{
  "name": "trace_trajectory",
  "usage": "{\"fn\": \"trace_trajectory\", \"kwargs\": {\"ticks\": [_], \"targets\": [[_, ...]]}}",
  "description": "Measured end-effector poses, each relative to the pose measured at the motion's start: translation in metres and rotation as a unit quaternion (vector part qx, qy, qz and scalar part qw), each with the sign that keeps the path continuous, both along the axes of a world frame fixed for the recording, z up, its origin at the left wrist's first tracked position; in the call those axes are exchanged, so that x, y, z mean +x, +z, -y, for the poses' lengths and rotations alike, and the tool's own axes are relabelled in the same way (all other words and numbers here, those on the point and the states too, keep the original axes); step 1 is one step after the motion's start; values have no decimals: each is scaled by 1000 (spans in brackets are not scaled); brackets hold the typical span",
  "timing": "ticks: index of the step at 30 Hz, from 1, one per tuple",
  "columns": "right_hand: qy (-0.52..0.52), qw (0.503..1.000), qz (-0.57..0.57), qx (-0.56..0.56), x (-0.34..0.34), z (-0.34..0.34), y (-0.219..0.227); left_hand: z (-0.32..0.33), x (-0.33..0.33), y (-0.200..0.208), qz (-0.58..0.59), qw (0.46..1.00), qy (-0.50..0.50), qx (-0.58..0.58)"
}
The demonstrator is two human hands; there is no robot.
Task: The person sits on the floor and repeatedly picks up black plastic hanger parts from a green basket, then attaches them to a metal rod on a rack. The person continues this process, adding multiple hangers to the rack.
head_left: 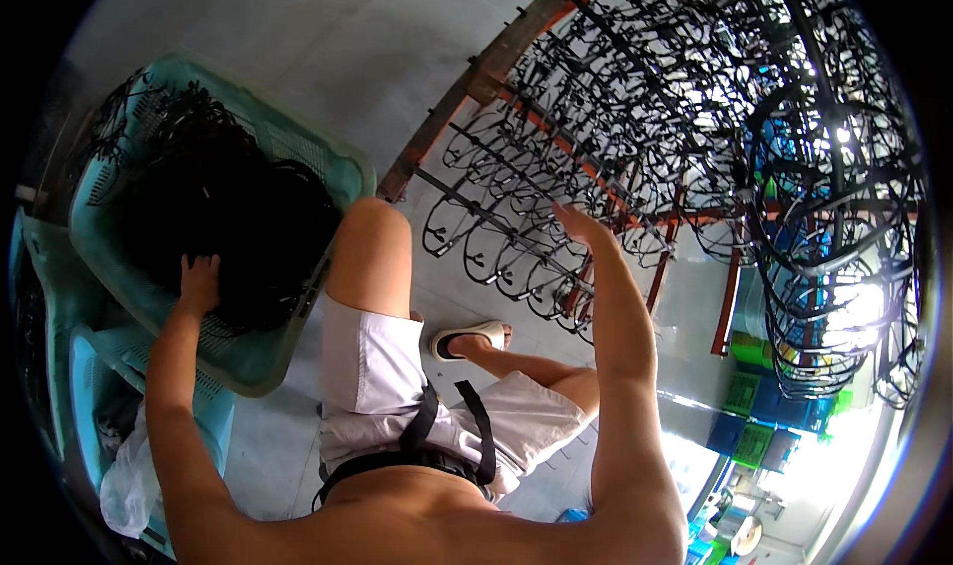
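Note:
A turquoise plastic basket [333, 150] on the left holds a dark heap of black, thin, cable-like pieces [213, 183]. My left hand [201, 281] reaches over its near rim onto the heap, fingers apart, with nothing visible gripped. At the right, my right hand [583, 225] is raised beside a rack of metal rods, its fingers stretched out to the left. I see nothing held in it, though its far side is hidden. Curved black loops with small ends [476, 259] hang in rows along the rods next to this hand.
The rack's rusty orange frame [508, 47] stands on the grey floor [288, 29] and carries dense black loops. Light-blue crates [97, 361] stand below the basket, one with a clear plastic bag [129, 481]. Blue and green bins [754, 406] stand farther right. My legs lie between basket and rack.

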State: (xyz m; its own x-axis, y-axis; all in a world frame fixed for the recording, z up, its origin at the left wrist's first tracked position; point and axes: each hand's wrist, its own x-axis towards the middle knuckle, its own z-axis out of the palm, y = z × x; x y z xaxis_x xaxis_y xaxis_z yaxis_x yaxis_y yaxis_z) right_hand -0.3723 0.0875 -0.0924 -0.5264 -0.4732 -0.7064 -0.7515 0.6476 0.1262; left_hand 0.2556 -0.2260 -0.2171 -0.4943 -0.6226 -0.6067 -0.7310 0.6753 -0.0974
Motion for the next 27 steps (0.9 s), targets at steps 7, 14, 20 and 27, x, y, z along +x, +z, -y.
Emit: {"fn": "trace_trajectory", "kwargs": {"ticks": [7,14,20,27], "targets": [[103,991,-37,-78,54,-45,4,5,17,-37,0,998,3,-56],[-90,918,-86,-377,117,-68,-27,1,0,-22,30,991,-38,-122],[-70,917,-155,-362,126,-68,-30,22,6,5,-7,983,-128,-133],[-79,949,-99,-289,111,-68,-7,41,23,37,-50,977,-143,-152]]}}
